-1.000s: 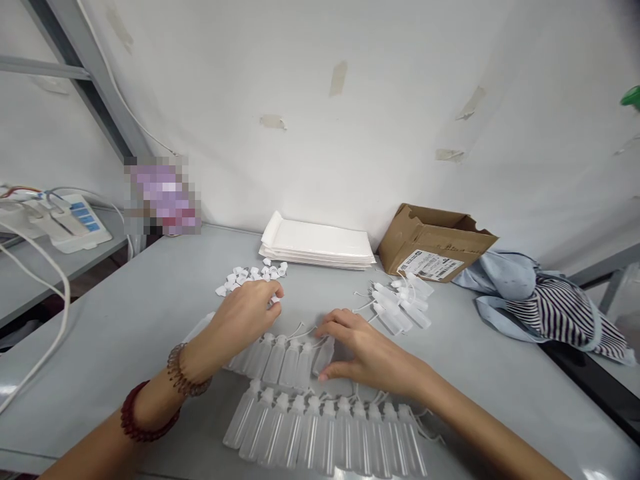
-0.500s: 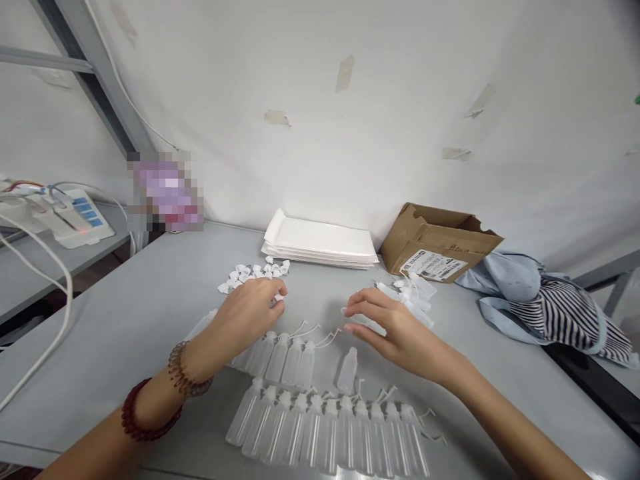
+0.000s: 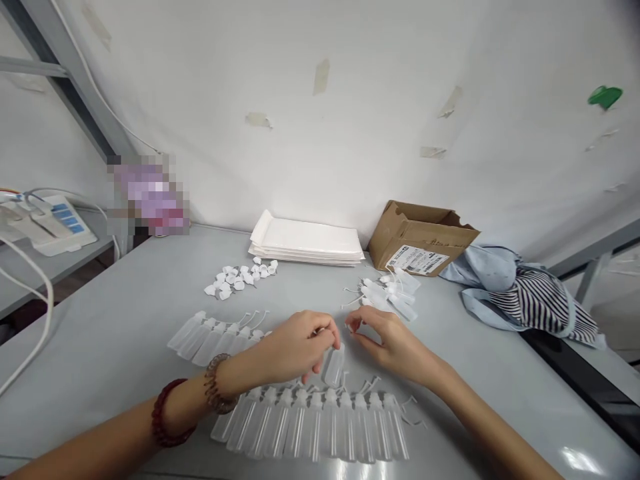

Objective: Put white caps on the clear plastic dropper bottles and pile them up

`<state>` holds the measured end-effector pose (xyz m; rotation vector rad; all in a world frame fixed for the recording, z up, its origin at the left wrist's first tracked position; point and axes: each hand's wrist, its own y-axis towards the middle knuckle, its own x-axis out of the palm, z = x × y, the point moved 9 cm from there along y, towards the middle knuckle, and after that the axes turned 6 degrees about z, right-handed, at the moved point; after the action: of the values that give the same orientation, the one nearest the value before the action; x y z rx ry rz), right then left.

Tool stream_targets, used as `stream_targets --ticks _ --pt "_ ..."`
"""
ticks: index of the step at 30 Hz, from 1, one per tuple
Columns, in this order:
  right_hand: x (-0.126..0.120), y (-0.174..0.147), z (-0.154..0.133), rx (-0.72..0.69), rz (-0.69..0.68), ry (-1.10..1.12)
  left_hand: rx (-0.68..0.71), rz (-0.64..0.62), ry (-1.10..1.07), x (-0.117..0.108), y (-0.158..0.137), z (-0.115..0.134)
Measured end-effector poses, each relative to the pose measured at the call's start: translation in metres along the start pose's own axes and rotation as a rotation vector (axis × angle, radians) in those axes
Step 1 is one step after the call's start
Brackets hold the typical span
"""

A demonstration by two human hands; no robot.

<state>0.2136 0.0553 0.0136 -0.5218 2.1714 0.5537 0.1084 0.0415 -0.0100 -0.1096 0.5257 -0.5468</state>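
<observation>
My left hand [image 3: 305, 343] is closed, its fingertips at the neck of a clear squeeze bottle [image 3: 333, 368] lying on the table. Fingers hide the bottle's top. To the right, my right hand [image 3: 381, 337] has thumb and forefinger pinched together, with a small pale bit at the tips that is too small to name. Just below both hands lies a row of clear capped bottles [image 3: 315, 430] with thin strap-like pieces at their tops. A second row of bottles [image 3: 200, 339] extends left, partly covered by my left hand and forearm.
White caps [image 3: 239, 279] lie scattered at the left back. A loose pile of bottles [image 3: 393, 293] sits before an open cardboard box [image 3: 420, 237]. White padded envelopes [image 3: 307, 239] are stacked by the wall. Striped and blue cloth [image 3: 540, 300] lies at right; a power strip [image 3: 63, 227] is at left.
My left hand has moved right and down from beside the white caps to the single bottle. My right hand's fingers have closed into a pinch. The view has swung slightly right.
</observation>
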Motion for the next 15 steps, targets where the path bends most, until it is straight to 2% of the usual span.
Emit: stream_targets --ticks 3,5,10,15 --pt "0.003 0.000 -0.002 -0.017 -0.013 0.030 0.095 0.170 0.340 -0.006 0.004 0.009" --pt "0.003 0.000 -0.004 -0.029 0.001 0.056 0.128 0.210 0.468 -0.004 0.004 0.011" --pt "0.003 0.000 -0.003 -0.036 0.038 0.067 0.108 0.198 0.612 0.004 0.002 0.008" --pt "0.001 -0.001 -0.004 -0.074 0.117 0.062 0.090 0.218 0.578 0.005 0.013 0.009"
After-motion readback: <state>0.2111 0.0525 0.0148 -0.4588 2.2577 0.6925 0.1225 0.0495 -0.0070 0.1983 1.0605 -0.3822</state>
